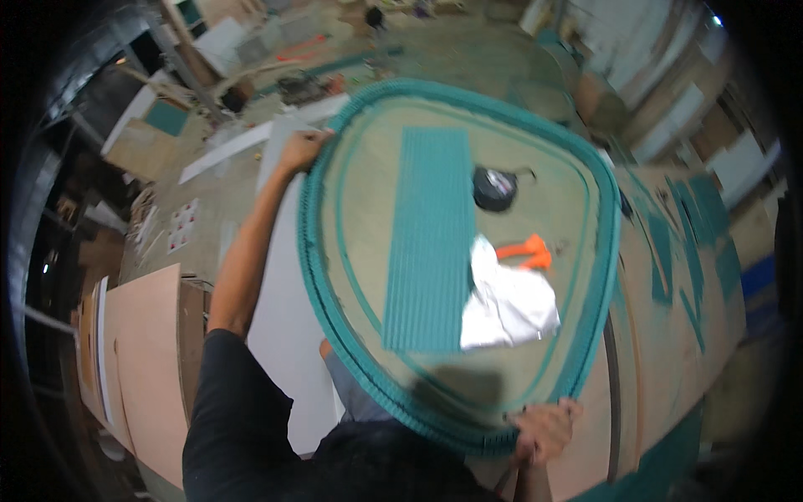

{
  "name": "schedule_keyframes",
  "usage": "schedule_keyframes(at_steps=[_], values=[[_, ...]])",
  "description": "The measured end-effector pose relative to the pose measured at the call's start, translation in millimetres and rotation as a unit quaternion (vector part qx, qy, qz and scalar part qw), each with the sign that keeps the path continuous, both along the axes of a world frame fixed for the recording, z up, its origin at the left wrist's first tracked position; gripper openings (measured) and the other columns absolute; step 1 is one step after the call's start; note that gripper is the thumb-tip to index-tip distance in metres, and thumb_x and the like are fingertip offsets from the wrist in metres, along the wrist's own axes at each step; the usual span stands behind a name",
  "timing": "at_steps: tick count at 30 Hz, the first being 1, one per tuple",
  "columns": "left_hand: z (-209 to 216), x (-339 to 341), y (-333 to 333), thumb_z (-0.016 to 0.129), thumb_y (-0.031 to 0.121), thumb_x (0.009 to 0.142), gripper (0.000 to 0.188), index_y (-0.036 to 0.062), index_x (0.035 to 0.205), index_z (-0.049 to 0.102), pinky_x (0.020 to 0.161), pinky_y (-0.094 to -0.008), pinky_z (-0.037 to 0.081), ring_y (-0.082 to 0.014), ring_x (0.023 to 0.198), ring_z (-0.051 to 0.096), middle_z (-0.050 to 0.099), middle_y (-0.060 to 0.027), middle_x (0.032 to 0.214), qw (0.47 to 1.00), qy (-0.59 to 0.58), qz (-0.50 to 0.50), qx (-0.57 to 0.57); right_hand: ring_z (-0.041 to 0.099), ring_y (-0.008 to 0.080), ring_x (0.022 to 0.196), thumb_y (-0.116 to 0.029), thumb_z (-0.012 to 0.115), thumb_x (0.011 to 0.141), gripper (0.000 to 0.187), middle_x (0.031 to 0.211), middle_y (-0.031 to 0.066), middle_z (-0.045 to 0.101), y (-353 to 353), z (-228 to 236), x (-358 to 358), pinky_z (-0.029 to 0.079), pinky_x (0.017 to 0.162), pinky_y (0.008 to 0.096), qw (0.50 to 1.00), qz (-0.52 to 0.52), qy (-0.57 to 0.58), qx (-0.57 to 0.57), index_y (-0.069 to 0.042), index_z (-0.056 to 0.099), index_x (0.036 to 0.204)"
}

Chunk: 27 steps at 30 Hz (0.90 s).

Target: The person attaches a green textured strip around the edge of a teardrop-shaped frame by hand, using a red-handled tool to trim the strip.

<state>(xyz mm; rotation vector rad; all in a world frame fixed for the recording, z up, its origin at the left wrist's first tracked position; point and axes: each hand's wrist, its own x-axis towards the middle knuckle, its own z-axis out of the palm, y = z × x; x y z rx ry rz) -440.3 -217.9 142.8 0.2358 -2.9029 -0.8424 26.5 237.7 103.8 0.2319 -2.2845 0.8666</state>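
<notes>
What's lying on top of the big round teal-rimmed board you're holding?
On the teal-rimmed board: a ribbed teal strip panel, a crumpled silver foil sheet, an orange-handled tool and a dark round object. Whatever lies beneath the foil is hidden.

The person wore a black short-sleeved shirt, its left sleeve ending above the elbow. Both forearms were bare, and the left hand (303, 149) and right hand (545, 429) were ungloved.

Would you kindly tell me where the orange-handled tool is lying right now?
In the head view, the orange-handled tool lies right of centre on the teal-rimmed panel, just above the silver sheet and below the dark round object.
</notes>
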Motion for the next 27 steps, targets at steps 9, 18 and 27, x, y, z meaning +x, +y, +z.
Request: schedule_keyframes(at_steps=[9,18,27], values=[[-9.3,85.8,22.9,0.066,0.049,0.099,0.052,-0.0014,0.102,0.078,0.075,-0.0275,0.046,-0.0115,0.08,0.057,0.069,-0.0016,0.086,0.975,0.083,-0.01,0.208,0.066,0.0201,0.072,-0.028,0.058,0.09,0.032,0.065,0.0032,0.067,-3.4,21.3,-8.1,0.035,0.094,0.0415,1.0,0.003,0.007,-0.015,-0.012,0.076,0.07],[-22.3,104.4,2.1,0.064,0.054,0.1,0.06,-0.0035,0.082,0.066,0.06,-0.0312,0.035,-0.0104,0.063,0.043,0.046,0.0011,0.065,0.987,0.116,-0.044,0.105,0.066,0.0205,0.071,-0.03,0.054,0.092,0.036,0.065,0.0028,0.067,-9.7,20.8,-5.2,0.035,0.094,0.0429,1.0,-0.007,0.009,-0.019,-0.012,0.075,0.068],[-31.5,105.6,-3.4,0.07,0.061,0.092,0.069,-0.0065,0.077,0.069,0.063,-0.034,0.04,-0.0152,0.065,0.049,0.056,-0.005,0.066,0.983,0.116,0.044,0.136,0.066,0.0196,0.068,-0.027,0.054,0.088,0.034,0.062,0.0026,0.067,-11.4,14.0,-8.3,0.037,0.094,0.0402,0.998,-0.012,0.049,-0.046,-0.013,0.076,0.067]])
